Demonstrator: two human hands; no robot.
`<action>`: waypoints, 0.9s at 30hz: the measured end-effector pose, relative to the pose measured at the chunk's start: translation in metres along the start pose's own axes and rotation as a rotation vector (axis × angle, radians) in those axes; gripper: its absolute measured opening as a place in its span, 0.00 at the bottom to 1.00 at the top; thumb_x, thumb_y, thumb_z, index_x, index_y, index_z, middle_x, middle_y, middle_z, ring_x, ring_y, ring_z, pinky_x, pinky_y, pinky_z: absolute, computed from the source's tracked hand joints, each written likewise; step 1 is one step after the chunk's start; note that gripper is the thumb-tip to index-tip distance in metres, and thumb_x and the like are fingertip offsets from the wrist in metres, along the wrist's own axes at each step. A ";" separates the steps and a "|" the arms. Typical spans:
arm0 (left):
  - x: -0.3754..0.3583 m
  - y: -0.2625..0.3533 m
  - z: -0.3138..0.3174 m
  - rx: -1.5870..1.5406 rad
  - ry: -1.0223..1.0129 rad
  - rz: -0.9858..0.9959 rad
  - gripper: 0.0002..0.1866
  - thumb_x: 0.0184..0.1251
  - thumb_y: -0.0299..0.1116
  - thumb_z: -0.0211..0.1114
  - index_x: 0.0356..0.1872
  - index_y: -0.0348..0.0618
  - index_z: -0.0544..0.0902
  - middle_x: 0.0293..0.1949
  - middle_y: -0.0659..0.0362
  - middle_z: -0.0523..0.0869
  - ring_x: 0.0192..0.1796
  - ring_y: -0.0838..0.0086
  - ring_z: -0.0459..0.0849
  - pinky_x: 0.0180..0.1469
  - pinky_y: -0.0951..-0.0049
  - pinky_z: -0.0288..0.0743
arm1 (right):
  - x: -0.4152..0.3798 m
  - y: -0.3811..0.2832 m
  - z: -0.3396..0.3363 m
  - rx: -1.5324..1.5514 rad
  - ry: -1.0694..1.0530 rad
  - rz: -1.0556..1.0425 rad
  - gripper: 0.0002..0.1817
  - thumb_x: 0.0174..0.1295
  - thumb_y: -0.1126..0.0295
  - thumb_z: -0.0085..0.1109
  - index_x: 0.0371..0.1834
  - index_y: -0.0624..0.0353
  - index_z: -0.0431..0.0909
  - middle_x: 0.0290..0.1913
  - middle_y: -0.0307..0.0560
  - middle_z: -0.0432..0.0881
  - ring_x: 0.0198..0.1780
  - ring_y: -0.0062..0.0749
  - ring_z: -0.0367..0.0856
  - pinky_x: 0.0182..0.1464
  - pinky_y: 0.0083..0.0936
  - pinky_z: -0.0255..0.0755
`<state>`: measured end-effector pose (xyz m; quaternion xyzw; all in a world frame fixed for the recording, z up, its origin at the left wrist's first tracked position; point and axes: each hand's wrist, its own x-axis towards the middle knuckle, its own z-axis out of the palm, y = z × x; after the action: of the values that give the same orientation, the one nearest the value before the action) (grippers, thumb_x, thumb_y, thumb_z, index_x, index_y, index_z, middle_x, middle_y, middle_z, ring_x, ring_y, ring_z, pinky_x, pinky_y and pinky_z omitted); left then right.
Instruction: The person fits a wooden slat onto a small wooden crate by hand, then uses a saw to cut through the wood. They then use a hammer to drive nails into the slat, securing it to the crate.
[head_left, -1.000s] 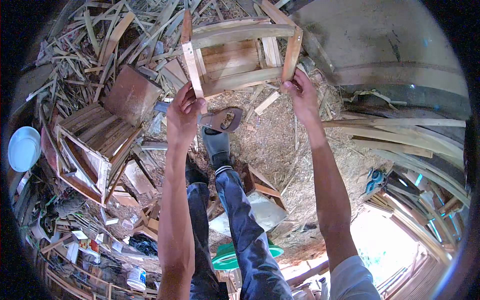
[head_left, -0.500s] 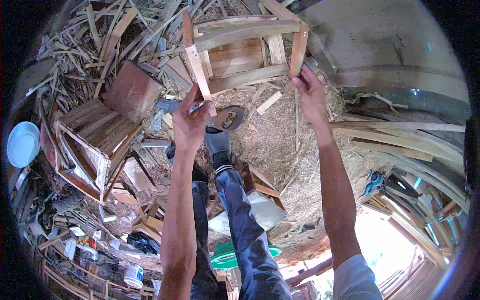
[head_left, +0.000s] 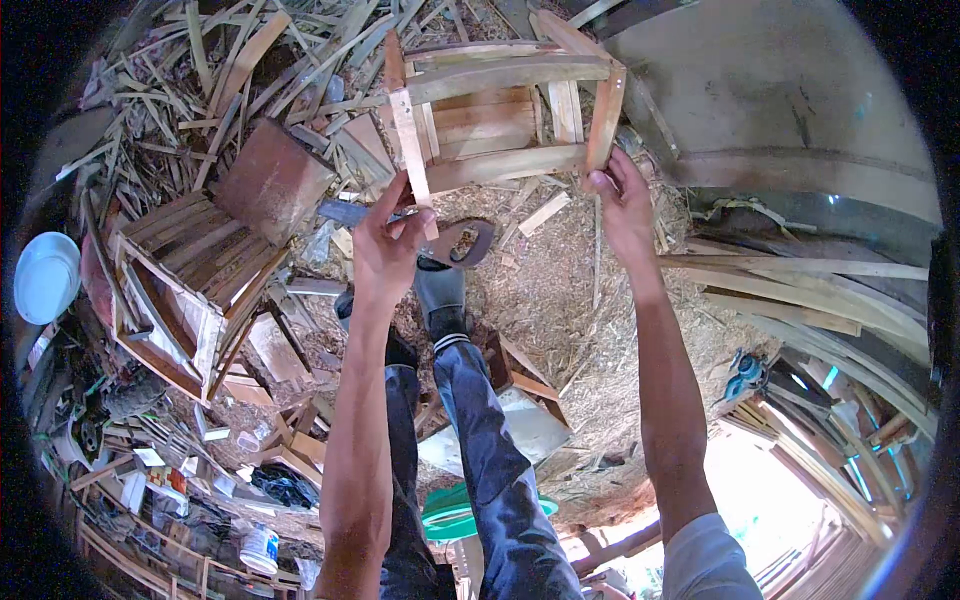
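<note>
Near, a shoe [head_left: 441, 294] stands on the sawdust, with the saw [head_left: 480, 243] just beyond its toe. Farther out, the left hand [head_left: 385, 250] pinches the near end of the wooden frame's [head_left: 510, 75] left leg; the right hand [head_left: 627, 215] grips the near end of its right leg. Far left lie wood strips [head_left: 215, 75]; a board [head_left: 770, 90] is far right.
</note>
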<state>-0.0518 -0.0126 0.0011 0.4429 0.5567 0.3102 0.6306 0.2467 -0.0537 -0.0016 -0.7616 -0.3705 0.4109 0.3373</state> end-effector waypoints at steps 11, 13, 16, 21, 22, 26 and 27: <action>-0.006 0.007 0.008 0.067 0.025 0.073 0.29 0.64 0.22 0.65 0.67 0.31 0.68 0.53 0.49 0.82 0.52 0.70 0.83 0.54 0.70 0.79 | -0.002 0.002 0.005 0.082 0.030 -0.055 0.26 0.68 0.76 0.53 0.69 0.67 0.61 0.62 0.54 0.76 0.62 0.34 0.74 0.66 0.27 0.64; -0.004 0.014 0.013 0.076 0.048 0.070 0.27 0.64 0.21 0.64 0.66 0.32 0.70 0.51 0.49 0.83 0.50 0.68 0.84 0.53 0.69 0.80 | -0.002 0.003 0.003 0.102 0.044 -0.071 0.26 0.69 0.76 0.52 0.69 0.66 0.61 0.63 0.52 0.75 0.63 0.33 0.73 0.67 0.28 0.63; 0.002 0.016 0.015 0.106 0.055 0.068 0.27 0.64 0.22 0.64 0.65 0.35 0.71 0.51 0.49 0.84 0.49 0.68 0.85 0.52 0.69 0.80 | -0.003 -0.010 0.000 0.062 -0.013 -0.035 0.26 0.69 0.82 0.47 0.70 0.66 0.59 0.67 0.49 0.71 0.68 0.32 0.69 0.71 0.28 0.61; -0.002 0.010 0.012 0.148 0.067 0.032 0.28 0.64 0.23 0.65 0.66 0.35 0.71 0.51 0.49 0.85 0.50 0.71 0.85 0.53 0.69 0.79 | 0.005 -0.006 -0.004 0.037 -0.070 -0.038 0.25 0.70 0.80 0.47 0.70 0.66 0.59 0.67 0.49 0.71 0.66 0.32 0.71 0.69 0.28 0.62; -0.004 0.009 0.012 0.144 0.075 0.030 0.28 0.64 0.23 0.65 0.66 0.35 0.71 0.51 0.49 0.85 0.50 0.71 0.85 0.53 0.69 0.79 | 0.006 -0.005 -0.004 0.018 -0.070 -0.019 0.24 0.70 0.80 0.47 0.70 0.66 0.59 0.67 0.49 0.71 0.66 0.32 0.71 0.69 0.28 0.62; -0.013 0.012 0.011 0.015 0.036 0.032 0.29 0.64 0.24 0.66 0.66 0.31 0.69 0.53 0.49 0.84 0.53 0.72 0.83 0.58 0.69 0.76 | 0.008 -0.002 -0.008 -0.005 -0.072 0.032 0.25 0.71 0.79 0.47 0.70 0.67 0.59 0.67 0.51 0.71 0.66 0.32 0.71 0.68 0.28 0.64; -0.015 0.012 0.011 0.048 0.026 0.060 0.29 0.65 0.25 0.66 0.66 0.29 0.68 0.54 0.48 0.83 0.54 0.72 0.82 0.59 0.69 0.75 | 0.008 -0.004 -0.010 -0.009 -0.080 0.031 0.25 0.71 0.79 0.47 0.70 0.67 0.59 0.67 0.51 0.71 0.66 0.32 0.71 0.68 0.28 0.64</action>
<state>-0.0430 -0.0229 0.0183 0.4703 0.5585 0.3212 0.6030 0.2572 -0.0475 0.0029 -0.7518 -0.3737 0.4443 0.3125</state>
